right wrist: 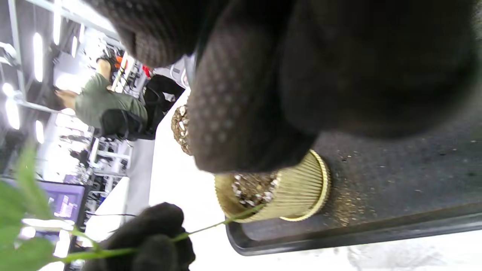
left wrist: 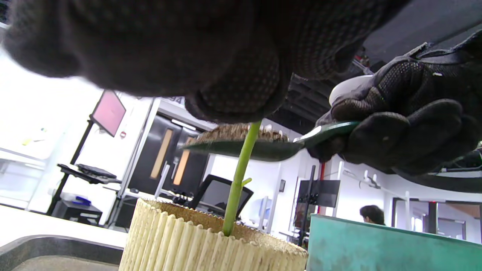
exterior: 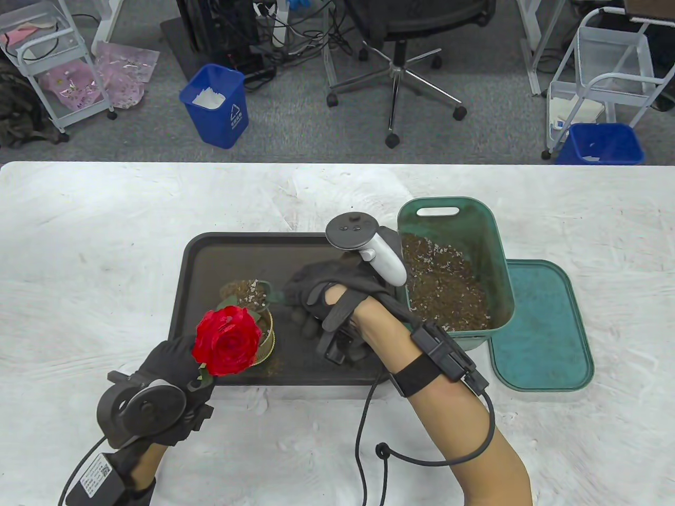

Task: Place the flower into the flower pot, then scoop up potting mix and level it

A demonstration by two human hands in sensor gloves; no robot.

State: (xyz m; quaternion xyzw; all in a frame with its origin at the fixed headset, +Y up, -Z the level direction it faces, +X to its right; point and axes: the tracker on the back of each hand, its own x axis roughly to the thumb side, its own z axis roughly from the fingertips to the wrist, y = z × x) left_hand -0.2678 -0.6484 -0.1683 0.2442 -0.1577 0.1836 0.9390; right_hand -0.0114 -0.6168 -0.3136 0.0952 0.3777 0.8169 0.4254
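The left hand [exterior: 169,363] pinches the green stem of the flower [exterior: 228,340], holding it upright with the stem base set in the flower pot [left wrist: 211,244]. The ribbed cream pot stands inside the dark tray [exterior: 200,263]. The right hand [exterior: 327,300] grips the handle of a green scoop [left wrist: 263,145], fingers curled around it. The scoop is loaded with potting mix and held above the pot rim, beside the stem. The green bin [exterior: 474,221] of potting mix [exterior: 443,284] stands just right of the tray, its lid [exterior: 543,332] beside it.
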